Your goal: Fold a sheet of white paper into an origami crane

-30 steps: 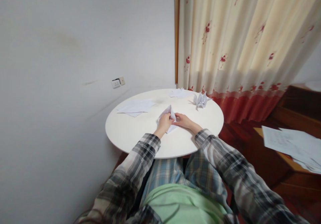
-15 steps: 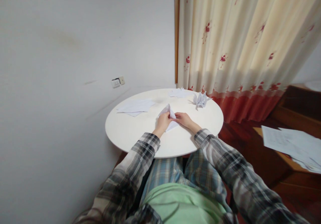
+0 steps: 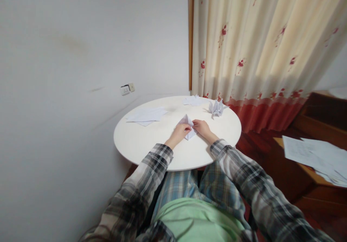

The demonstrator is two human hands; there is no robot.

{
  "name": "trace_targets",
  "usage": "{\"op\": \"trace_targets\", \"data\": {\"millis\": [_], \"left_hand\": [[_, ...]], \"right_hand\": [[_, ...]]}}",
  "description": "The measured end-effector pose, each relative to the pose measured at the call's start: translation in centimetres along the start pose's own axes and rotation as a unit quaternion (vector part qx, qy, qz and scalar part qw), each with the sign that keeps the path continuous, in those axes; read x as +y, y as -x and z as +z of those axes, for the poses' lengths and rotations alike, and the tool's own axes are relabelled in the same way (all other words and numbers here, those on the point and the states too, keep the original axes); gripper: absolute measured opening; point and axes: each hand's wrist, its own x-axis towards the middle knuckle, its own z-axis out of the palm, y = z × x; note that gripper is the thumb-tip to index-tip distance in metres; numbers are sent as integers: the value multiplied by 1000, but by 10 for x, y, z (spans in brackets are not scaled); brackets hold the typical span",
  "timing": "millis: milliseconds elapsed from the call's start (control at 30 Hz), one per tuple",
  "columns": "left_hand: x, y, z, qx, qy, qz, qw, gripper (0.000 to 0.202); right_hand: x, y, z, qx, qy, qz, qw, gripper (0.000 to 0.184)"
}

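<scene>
A small white folded paper piece point(image 3: 187, 121) lies on the round white table point(image 3: 141, 146), pointing up between my hands. My left hand point(image 3: 181, 130) pinches its left side with curled fingers. My right hand point(image 3: 201, 127) grips its right side, fingers closed on the paper. Both forearms in plaid sleeves rest over the table's near edge.
Flat white sheets point(image 3: 146, 115) lie at the table's back left. More paper point(image 3: 193, 100) and a crumpled folded piece point(image 3: 216, 107) sit at the back. A flowered curtain point(image 3: 260, 47) hangs behind. Loose sheets point(image 3: 314, 154) lie on wooden furniture at right. A wall socket point(image 3: 127, 89) is at left.
Both hands and the folded paper have shifted slightly to the right, and the paper now looks smaller and more tightly folded between the fingers.
</scene>
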Motion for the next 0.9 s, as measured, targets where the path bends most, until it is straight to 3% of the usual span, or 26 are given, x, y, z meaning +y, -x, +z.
{"op": "trace_targets", "data": {"millis": [300,900], "left_hand": [[-10,1,4,-24,41,-13,999,17],[-3,4,0,-32,41,-38,998,16]], "right_hand": [[0,0,0,17,18,2,1000,19],[-3,2,0,32,-6,-6,999,22]]}}
